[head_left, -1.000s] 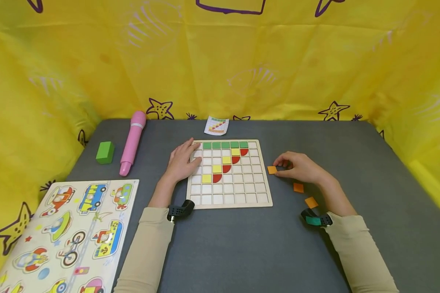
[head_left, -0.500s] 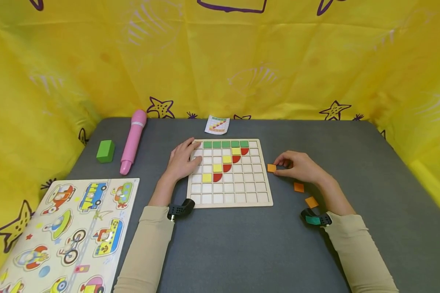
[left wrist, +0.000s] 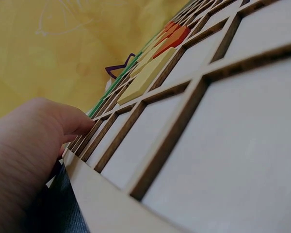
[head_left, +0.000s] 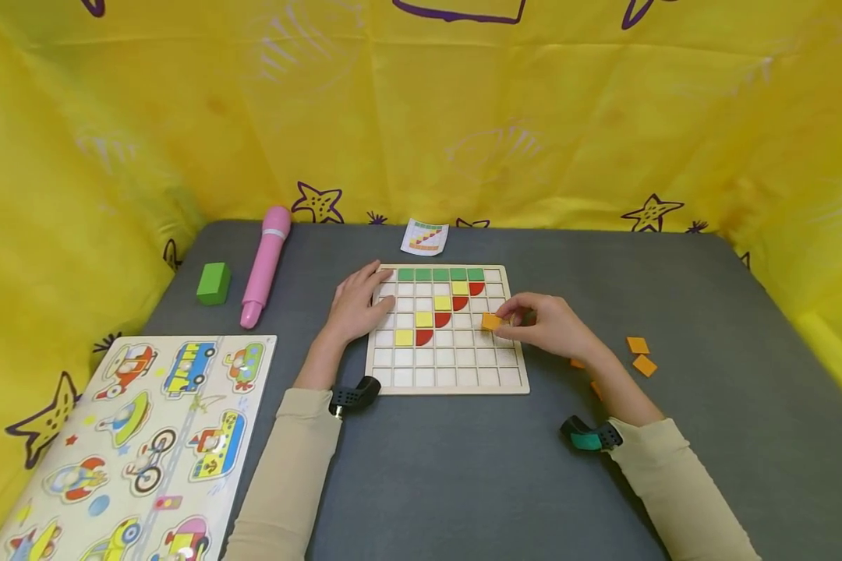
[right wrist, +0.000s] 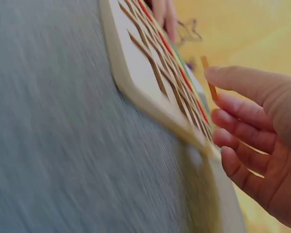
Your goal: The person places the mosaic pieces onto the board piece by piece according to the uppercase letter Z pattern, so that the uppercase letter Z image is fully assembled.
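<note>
A square orange tile (head_left: 491, 322) is pinched between the thumb and fingers of my right hand (head_left: 547, 323), above the right part of the wooden grid board (head_left: 447, 390). In the right wrist view the tile (right wrist: 209, 77) shows edge-on. My left hand (head_left: 356, 305) rests on the board's left edge, fingers spread, fingertips over the upper left cells. On the board, green squares (head_left: 441, 275) fill most of the top row. Yellow squares (head_left: 405, 337) and red quarter-round tiles (head_left: 424, 336) step down diagonally to the left.
Two orange tiles (head_left: 644, 365) lie at the right; others are partly hidden under my right forearm. A pattern card (head_left: 424, 237) lies behind the board. At the left are a pink microphone (head_left: 265, 269), a green block (head_left: 214, 284) and a vehicle puzzle board (head_left: 256, 405).
My right hand has lifted the orange tile from the table and moved left over the board with it. Two orange tiles once behind that hand now show. The left hand stays on the board.
</note>
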Demonstrator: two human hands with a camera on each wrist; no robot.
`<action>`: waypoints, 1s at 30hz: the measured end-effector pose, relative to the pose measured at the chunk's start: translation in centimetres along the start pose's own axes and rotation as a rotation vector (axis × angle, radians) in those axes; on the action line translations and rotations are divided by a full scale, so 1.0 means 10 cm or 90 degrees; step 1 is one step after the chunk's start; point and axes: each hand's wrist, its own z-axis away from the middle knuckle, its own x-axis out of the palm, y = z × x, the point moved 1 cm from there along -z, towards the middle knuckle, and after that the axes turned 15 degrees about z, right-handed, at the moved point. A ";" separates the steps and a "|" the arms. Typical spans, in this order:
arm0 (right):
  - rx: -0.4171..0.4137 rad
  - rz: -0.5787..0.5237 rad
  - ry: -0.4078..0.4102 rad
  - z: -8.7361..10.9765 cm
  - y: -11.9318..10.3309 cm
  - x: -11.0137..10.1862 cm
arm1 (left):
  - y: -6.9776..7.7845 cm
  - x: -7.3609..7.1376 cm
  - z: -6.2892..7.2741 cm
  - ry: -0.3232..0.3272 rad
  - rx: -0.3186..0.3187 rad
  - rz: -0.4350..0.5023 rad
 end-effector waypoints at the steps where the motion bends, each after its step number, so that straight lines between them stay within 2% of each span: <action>1: -0.003 -0.005 0.002 0.00 -0.05 0.02 | 0.00 0.00 0.00 0.000 0.000 0.000; 9: -0.025 -0.021 0.003 -0.06 -0.42 0.23 | -0.02 0.01 -0.01 0.011 0.003 -0.001; 13: -0.059 -0.015 -0.005 -0.11 -0.59 0.36 | -0.02 0.01 0.00 0.014 0.004 0.002; 22: -0.115 0.044 0.007 -0.22 -0.93 0.56 | -0.01 0.01 0.00 0.026 0.000 0.006; 30: -0.107 0.112 0.001 -0.28 -1.06 0.66 | 0.00 0.01 0.00 0.028 -0.003 -0.002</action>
